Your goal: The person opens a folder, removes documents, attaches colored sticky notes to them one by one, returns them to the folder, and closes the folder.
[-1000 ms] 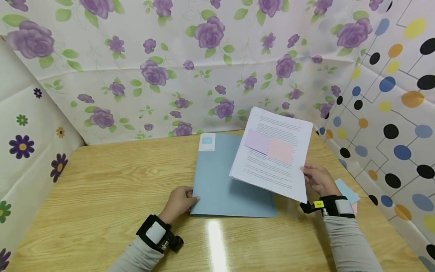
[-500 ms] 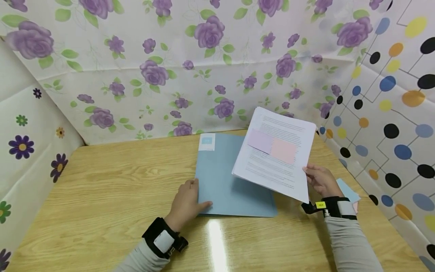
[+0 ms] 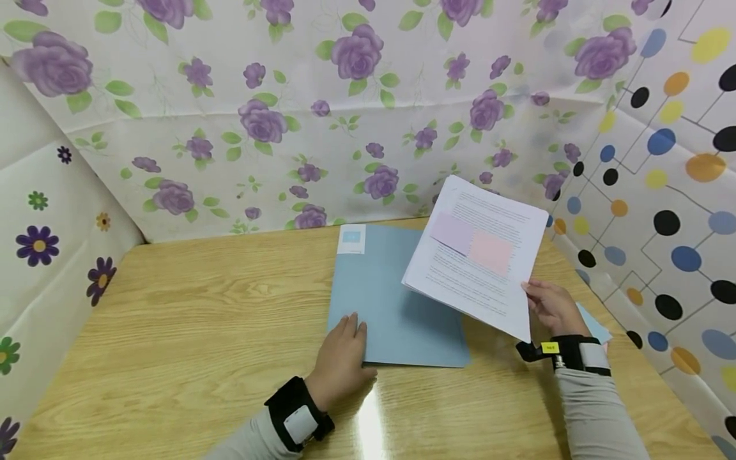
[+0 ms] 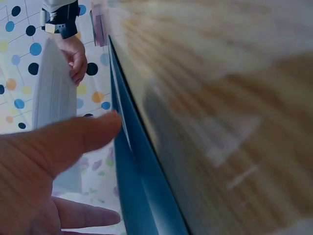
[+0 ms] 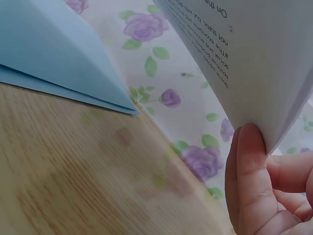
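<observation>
A light blue folder [image 3: 374,287] lies on the wooden table, a white label [image 3: 351,246] at its upper left. My left hand [image 3: 342,358] is over its lower left corner, fingers straight. The left wrist view shows that thumb [image 4: 93,133] at the folder's edge, where a slight gap shows between its covers. My right hand [image 3: 554,306] pinches a stack of printed papers [image 3: 489,204] by its lower right edge, tilted above the folder's right side. A purple sticky note [image 3: 452,234] and a pink one [image 3: 490,252] lie side by side on the top sheet.
Blue and pink paper slips [image 3: 595,324] lie on the table at the right, partly hidden by my right wrist. A floral sheet [image 3: 230,160] hangs behind the table [image 3: 201,319], and a dotted sheet [image 3: 644,211] stands along the right side.
My left hand has released the folder's left edge, slid right over its lower left corner and straightened its fingers. The papers in my right hand have shifted slightly right.
</observation>
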`<state>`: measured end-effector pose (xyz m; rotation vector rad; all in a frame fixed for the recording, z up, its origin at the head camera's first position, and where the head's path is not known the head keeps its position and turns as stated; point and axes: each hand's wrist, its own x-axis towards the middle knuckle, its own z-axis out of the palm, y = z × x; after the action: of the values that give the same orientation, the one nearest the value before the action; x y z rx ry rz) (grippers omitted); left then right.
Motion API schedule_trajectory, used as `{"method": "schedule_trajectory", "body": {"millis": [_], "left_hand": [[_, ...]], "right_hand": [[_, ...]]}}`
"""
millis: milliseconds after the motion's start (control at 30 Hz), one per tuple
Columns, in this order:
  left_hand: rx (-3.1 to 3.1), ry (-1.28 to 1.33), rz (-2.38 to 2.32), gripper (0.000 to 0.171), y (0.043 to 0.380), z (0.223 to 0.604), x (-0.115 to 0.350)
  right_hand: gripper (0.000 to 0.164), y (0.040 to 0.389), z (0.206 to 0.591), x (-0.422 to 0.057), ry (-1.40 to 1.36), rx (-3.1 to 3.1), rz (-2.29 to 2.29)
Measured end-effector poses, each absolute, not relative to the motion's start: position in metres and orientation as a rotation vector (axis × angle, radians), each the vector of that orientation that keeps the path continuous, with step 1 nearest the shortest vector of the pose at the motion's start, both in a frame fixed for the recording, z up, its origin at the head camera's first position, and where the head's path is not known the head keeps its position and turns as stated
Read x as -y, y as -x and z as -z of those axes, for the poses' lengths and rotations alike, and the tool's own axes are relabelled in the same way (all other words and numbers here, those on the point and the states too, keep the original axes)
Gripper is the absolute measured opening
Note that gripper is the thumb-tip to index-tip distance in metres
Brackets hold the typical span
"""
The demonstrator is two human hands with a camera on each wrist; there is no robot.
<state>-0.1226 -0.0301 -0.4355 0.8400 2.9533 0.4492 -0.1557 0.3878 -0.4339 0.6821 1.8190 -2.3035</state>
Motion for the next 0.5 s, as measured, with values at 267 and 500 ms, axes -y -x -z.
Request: {"method": "schedule_trajectory", "body": {"millis": [267,500], "left_hand": [[-2.985,-0.84,-0.431,0.051,0.1211,0.4335,0.0249],[-3.031,-0.913,-0.392,0.024,0.118,0.4338,0.0253]], "right_hand": [[0.043,0.1567,0.4357,-0.3892,-0.678,-1.778,2.351],[0.043,0.1554,0.4347,-0.3899,-0.733,-1.697,2.422]]}}
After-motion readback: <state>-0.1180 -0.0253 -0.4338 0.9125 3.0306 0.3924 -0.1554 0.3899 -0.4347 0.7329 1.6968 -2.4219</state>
